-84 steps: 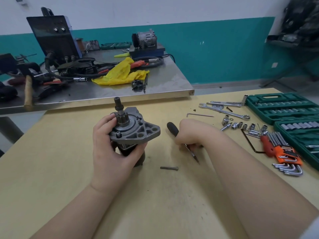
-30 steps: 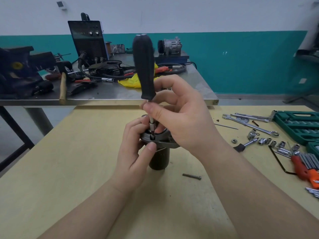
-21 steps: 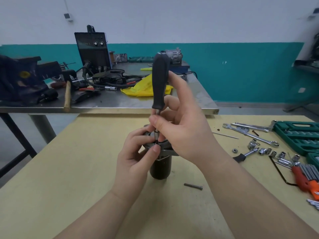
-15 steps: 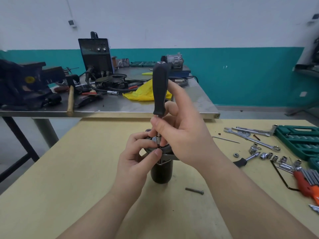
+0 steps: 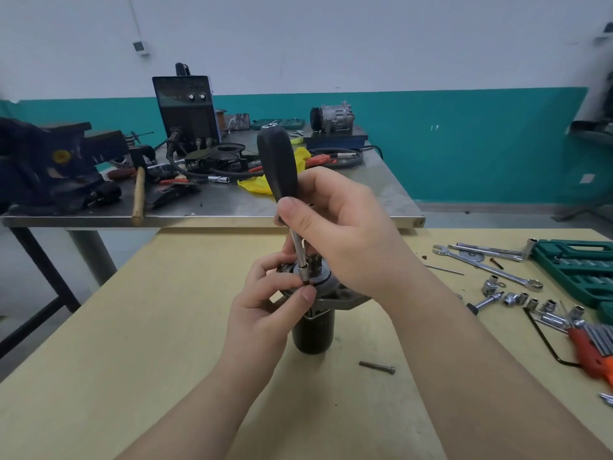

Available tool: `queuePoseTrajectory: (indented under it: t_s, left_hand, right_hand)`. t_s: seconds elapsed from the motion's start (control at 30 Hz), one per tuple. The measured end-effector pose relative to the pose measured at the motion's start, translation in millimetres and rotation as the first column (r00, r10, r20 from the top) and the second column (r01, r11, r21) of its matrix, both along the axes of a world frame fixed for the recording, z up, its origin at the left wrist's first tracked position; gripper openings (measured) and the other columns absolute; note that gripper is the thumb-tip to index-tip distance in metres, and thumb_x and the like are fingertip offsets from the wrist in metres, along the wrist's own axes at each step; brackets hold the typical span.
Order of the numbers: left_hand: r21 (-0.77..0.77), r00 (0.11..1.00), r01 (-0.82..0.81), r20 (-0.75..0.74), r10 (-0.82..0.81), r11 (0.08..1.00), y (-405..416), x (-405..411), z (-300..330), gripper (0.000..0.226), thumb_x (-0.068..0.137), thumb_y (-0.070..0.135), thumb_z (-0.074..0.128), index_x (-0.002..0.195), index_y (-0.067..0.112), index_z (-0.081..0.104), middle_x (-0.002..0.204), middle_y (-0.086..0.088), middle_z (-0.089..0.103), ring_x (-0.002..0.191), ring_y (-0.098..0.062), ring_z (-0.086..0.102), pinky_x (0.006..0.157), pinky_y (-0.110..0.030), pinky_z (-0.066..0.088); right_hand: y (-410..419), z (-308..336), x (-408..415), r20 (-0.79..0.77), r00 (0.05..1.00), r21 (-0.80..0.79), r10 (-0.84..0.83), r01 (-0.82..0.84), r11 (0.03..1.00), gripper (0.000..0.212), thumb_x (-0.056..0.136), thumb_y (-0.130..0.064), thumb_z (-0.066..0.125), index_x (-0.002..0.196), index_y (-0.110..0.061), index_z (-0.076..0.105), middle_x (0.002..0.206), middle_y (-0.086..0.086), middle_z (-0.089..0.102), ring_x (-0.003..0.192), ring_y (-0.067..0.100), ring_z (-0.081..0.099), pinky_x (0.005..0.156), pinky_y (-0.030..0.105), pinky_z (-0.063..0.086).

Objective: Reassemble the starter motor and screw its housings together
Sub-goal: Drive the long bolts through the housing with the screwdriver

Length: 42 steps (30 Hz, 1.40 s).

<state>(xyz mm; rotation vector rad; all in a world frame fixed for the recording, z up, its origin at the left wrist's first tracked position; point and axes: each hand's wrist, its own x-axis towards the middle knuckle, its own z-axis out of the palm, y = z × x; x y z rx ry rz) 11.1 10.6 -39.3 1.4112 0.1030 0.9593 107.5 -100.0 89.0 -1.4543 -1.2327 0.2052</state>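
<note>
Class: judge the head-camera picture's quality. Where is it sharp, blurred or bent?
Head view: screwdriver and starter motor sharp under soft, even light; far right edge smeared; steel bench edge bowed by the wide-angle lens; shadows faint.

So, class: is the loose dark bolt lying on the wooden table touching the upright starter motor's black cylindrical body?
Apart. The head view shows bare table between the bolt and the motor body.
</note>
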Motion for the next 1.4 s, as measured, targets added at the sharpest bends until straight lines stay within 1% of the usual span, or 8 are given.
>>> queuePoseTrajectory:
  t_s: [0.13,0.37,0.47,0.6,0.77,1.0,1.13,1.4]
  left_hand:
    - [-0.015,1.000,0.030,0.004,-0.030,0.999,-1,0,0,0.016,0.081,0.025,0.081,0.086,0.010,0.080,0.136,-0.003,0.067,0.120,-0.022,0.068,0.087,-0.027,0.059]
    - [0.049,1.000,0.020,0.000,-0.020,0.999,2,-1,0,0.005,0.081,0.022,0.080,0.079,0.017,0.078,0.125,-0.014,0.066,0.112,-0.025,0.066,0.083,-0.026,0.057]
    - [0.075,1.000,0.019,-0.002,-0.019,0.997,1,0,-1,0.012,0.079,0.021,0.083,0.080,0.011,0.075,0.124,-0.022,0.060,0.103,-0.025,0.064,0.082,-0.028,0.059]
    - [0.114,0.997,-0.058,-0.043,0.063,0.992,-5,0,-6,0.025,0.077,0.030,0.087,0.080,0.009,0.072,0.120,-0.012,0.061,0.118,-0.048,0.059,0.093,-0.050,0.056]
    - [0.186,0.995,-0.073,-0.057,0.085,0.980,-5,-2,-4,0.021,0.079,0.034,0.087,0.072,0.031,0.068,0.119,0.000,0.066,0.133,-0.055,0.050,0.108,-0.084,0.035]
    - [0.152,0.999,0.018,-0.042,-0.012,0.988,-4,1,-4,0.021,0.085,0.028,0.083,0.078,0.030,0.063,0.128,-0.011,0.062,0.123,-0.048,0.059,0.095,-0.077,0.051]
    - [0.190,0.998,0.008,-0.067,0.005,0.982,-1,3,-5,0.013,0.085,0.031,0.081,0.094,0.025,0.074,0.129,-0.007,0.063,0.126,-0.038,0.062,0.100,-0.072,0.053]
    - [0.279,0.999,0.031,-0.038,-0.021,0.960,4,5,-6,0.030,0.077,0.029,0.088,0.105,0.031,0.078,0.129,-0.003,0.061,0.135,-0.032,0.056,0.107,-0.032,0.050]
  right_hand:
    - [4,9,1,-0.018,1.000,0.066,0.004,-0.003,0.998,0.021,0.093,-0.030,0.073,0.112,-0.021,0.068,0.096,-0.004,0.077,0.089,0.019,0.077,0.086,0.051,0.065]
    - [13,5,-4,0.040,0.993,0.296,0.107,-0.114,0.948,0.072,0.099,-0.008,0.068,0.156,-0.044,0.043,0.099,0.004,0.077,0.085,0.032,0.074,0.088,0.056,0.062]
    - [14,1,-2,0.102,0.994,0.307,0.047,-0.077,0.949,0.066,0.100,-0.011,0.068,0.154,-0.043,0.048,0.098,-0.009,0.073,0.082,0.022,0.072,0.078,0.039,0.063]
    - [13,0,-4,0.134,0.991,0.316,-0.011,-0.033,0.948,0.059,0.100,-0.011,0.068,0.149,-0.040,0.054,0.098,-0.021,0.066,0.078,0.019,0.070,0.072,0.023,0.056]
    - [8,2,-3,0.116,0.993,0.309,-0.006,-0.030,0.950,0.056,0.099,-0.010,0.067,0.146,-0.037,0.055,0.095,-0.009,0.067,0.079,0.023,0.070,0.072,0.038,0.063]
    - [1,3,-2,-0.045,0.992,0.346,0.119,-0.096,0.933,0.038,0.109,-0.010,0.054,0.139,-0.033,0.056,0.115,0.006,0.074,0.094,0.030,0.076,0.090,0.049,0.064]
    - [4,3,-2,-0.025,0.997,0.368,0.079,-0.064,0.928,0.041,0.105,-0.005,0.061,0.136,-0.031,0.057,0.101,-0.002,0.071,0.084,0.030,0.075,0.080,0.051,0.065]
    - [11,1,-1,-0.035,0.999,0.394,0.028,-0.011,0.919,0.044,0.102,-0.009,0.068,0.138,-0.034,0.060,0.099,-0.010,0.068,0.084,0.036,0.069,0.074,0.058,0.061]
